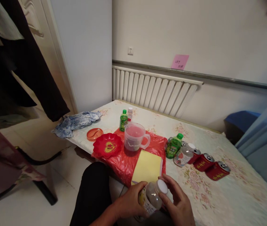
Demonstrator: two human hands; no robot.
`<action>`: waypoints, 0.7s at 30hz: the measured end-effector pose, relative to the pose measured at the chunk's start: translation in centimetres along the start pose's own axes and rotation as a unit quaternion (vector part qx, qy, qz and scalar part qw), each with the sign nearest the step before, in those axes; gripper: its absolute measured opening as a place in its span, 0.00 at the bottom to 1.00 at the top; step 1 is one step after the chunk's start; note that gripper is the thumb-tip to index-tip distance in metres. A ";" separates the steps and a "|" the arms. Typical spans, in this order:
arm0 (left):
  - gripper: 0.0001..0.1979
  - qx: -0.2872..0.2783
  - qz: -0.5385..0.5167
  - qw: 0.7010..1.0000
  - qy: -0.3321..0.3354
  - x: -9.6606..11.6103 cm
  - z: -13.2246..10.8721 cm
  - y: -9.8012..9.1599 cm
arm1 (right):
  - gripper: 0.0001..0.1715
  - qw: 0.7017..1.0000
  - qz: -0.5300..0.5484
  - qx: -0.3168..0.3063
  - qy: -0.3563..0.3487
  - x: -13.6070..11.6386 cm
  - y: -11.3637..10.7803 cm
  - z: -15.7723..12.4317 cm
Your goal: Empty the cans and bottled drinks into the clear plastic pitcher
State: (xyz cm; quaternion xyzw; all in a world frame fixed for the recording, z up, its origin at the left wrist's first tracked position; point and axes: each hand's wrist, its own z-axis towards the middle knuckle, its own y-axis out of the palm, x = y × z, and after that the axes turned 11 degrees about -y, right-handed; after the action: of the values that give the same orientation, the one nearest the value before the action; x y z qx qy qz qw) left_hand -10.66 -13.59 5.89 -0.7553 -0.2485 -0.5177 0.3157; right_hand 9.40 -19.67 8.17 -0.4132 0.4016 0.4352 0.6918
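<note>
My left hand (133, 201) is wrapped around the body of a clear plastic bottle (155, 197) with a printed label, tilted near the table's front edge. Thumb and fingers of my right hand (178, 201) close around its white cap (162, 186). The cap sits at the bottle's mouth; whether it is loose I cannot tell. Just beyond the bottle lies a yellow pad (147, 166) on a red plastic bag (124, 171). Behind the pad stands a translucent measuring jug (133, 141) with a handle, pinkish inside.
Left of the jug are a red scalloped plate (100, 147) and an orange round lid (94, 135). Green bottles (123, 121) (174, 147), a white-capped bottle (184, 156) and several red cans (218, 171) stand farther out. A blue patterned cloth (77, 122) hangs over the left edge.
</note>
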 end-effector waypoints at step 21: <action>0.36 -0.001 -0.016 1.000 -0.016 0.5 -0.2 0.0 | 0.31 0.999 -0.007 0.048 0.015 -0.9 0.8 -0.3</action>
State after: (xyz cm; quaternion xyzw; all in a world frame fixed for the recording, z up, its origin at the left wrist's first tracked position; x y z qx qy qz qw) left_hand -10.63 -13.69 6.41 -0.7596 -0.2656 -0.5107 0.3027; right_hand 8.36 -19.92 8.69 -0.3886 0.4296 0.4041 0.7079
